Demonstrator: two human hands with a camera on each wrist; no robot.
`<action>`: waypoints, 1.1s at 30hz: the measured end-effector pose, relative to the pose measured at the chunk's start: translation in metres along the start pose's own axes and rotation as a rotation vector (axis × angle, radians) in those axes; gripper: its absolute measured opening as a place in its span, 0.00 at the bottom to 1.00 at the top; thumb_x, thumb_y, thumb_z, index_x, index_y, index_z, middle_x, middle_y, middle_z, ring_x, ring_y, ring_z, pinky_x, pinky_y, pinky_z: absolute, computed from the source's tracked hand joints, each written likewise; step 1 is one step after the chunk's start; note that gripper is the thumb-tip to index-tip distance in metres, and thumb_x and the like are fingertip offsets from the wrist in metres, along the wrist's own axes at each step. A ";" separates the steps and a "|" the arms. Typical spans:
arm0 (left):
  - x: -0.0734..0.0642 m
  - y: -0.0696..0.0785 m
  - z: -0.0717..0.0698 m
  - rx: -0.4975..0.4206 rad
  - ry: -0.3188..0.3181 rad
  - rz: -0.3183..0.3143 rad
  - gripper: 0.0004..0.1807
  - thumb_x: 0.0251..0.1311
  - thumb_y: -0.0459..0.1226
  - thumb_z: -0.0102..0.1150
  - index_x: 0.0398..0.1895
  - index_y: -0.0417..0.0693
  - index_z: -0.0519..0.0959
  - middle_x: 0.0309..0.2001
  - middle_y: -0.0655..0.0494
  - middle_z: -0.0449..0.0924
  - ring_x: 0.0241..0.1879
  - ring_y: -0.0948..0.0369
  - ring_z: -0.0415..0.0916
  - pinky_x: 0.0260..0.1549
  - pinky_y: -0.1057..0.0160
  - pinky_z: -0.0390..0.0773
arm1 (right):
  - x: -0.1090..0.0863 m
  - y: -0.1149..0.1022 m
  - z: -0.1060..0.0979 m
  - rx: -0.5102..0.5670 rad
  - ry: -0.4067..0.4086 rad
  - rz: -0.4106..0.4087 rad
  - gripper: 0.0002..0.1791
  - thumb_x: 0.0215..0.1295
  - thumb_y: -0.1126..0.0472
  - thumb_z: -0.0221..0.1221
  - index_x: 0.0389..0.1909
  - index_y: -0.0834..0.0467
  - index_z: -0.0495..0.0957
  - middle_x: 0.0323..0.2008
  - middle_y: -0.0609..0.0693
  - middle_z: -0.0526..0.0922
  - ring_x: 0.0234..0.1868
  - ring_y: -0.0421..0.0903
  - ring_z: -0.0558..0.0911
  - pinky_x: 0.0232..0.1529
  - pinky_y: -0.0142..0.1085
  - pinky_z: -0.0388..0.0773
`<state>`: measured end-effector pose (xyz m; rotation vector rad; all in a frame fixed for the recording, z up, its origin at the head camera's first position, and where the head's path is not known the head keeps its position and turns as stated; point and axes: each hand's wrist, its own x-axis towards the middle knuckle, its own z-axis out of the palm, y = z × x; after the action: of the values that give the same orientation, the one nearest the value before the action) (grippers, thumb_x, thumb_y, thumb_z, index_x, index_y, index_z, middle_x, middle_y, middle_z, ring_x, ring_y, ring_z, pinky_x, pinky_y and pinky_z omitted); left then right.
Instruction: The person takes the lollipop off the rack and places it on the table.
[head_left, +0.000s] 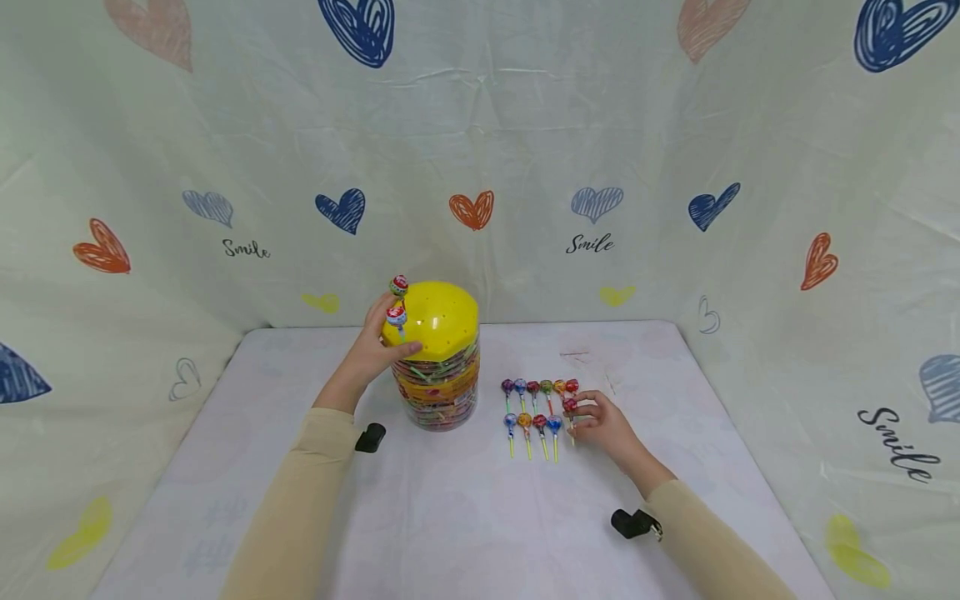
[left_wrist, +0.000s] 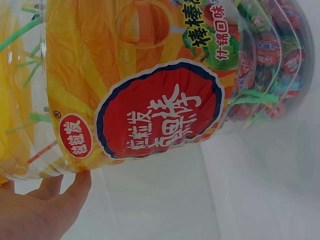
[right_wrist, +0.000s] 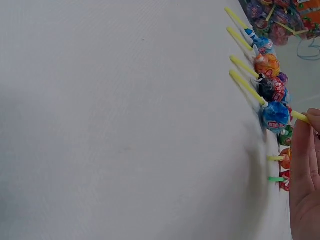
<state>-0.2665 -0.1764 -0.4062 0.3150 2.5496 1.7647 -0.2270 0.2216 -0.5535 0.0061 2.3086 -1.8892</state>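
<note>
A clear plastic jar (head_left: 441, 408) full of wrapped lollipops stands upright, with a domed yellow lid (head_left: 442, 317) on top. My left hand (head_left: 372, 348) grips the jar at its lid, thumb in front. Two lollipops (head_left: 397, 316) stick up at the lid's left side, close to that hand; whether they sit in holes or are held is unclear. In the left wrist view, fingers (left_wrist: 75, 192) touch the jar beside its orange label (left_wrist: 160, 112). My right hand (head_left: 606, 427) pinches a red-wrapped lollipop (head_left: 570, 405) at the right end of the lollipop rows; its yellow stick (right_wrist: 300, 116) shows in the right wrist view.
Several lollipops lie in two rows, a back row (head_left: 533, 387) and a front row (head_left: 540, 422), right of the jar. A white cloth covers the table (head_left: 465, 517). Behind hangs a heart-printed curtain (head_left: 525, 125). A black strap end (head_left: 633, 523) dangles near the right wrist.
</note>
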 end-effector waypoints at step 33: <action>0.000 0.000 0.000 0.006 0.004 -0.024 0.50 0.59 0.43 0.68 0.78 0.63 0.46 0.77 0.58 0.29 0.73 0.46 0.45 0.68 0.44 0.55 | 0.002 0.017 0.002 -0.266 -0.010 0.073 0.32 0.50 0.75 0.69 0.59 0.60 0.74 0.42 0.56 0.77 0.31 0.47 0.77 0.32 0.37 0.79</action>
<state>-0.2665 -0.1761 -0.4059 0.2800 2.5502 1.7519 -0.2266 0.2229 -0.5708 0.0482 2.4969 -1.5330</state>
